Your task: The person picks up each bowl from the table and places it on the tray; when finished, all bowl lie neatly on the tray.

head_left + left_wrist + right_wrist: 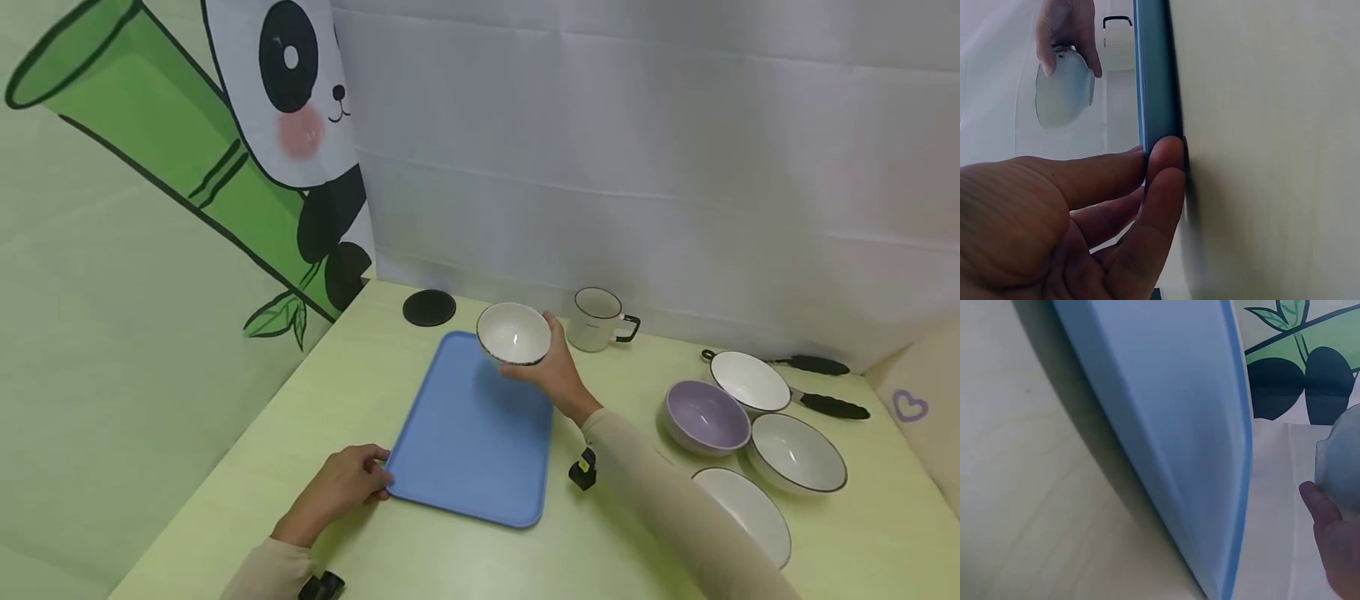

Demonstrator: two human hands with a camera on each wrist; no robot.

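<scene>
My right hand [557, 377] holds a small white bowl [514, 332] with a dark rim, raised over the far end of a blue tray [472, 437]. The bowl's mouth tips toward the head camera. At the tray's near left corner, my left hand [341, 487] pinches the edge; in the left wrist view the thumb lies on one side of the rim and fingertips [1166, 187] on the other. The right wrist view catches part of the bowl [1342, 464] above the right hand's fingers, with the tray's side wall [1141, 444] close by.
A white mug [592, 327] stands behind the right hand, and a black round coaster [429, 307] lies at the back left. On the right are a purple bowl [707, 417], a white bowl [798, 454], another white dish [750, 508], a small white pan [750, 379] and black handles [832, 406].
</scene>
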